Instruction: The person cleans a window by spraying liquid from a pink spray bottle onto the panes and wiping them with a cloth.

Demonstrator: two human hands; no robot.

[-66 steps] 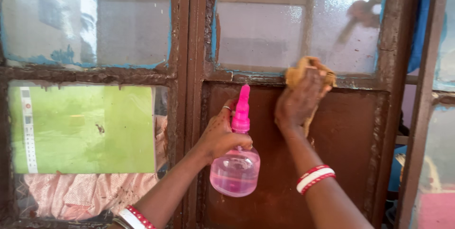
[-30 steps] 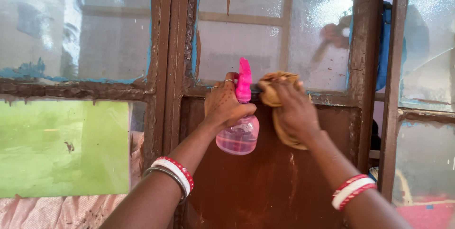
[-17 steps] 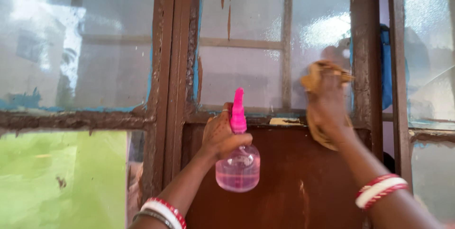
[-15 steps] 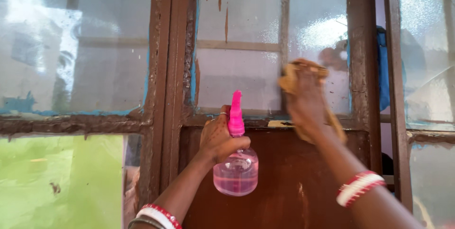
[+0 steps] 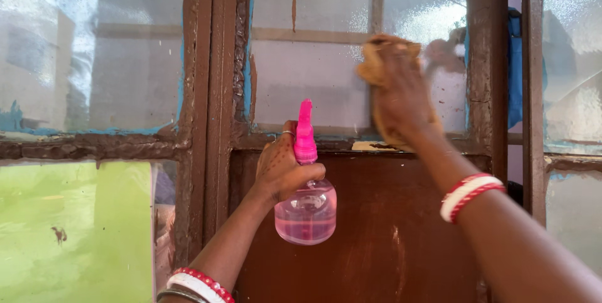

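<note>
Two hands work at the window: the right hand [image 5: 401,99] presses a tan cloth [image 5: 379,65] flat against the frosted pane [image 5: 313,83], while the left hand [image 5: 282,168] is clamped around a pink spray bottle [image 5: 307,206] before the brown panel [image 5: 401,228]. Hard pressure might crack the old glass.

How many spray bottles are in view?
1: a pink spray bottle held in the left hand, in front of the brown door panel. None other shows.
</note>
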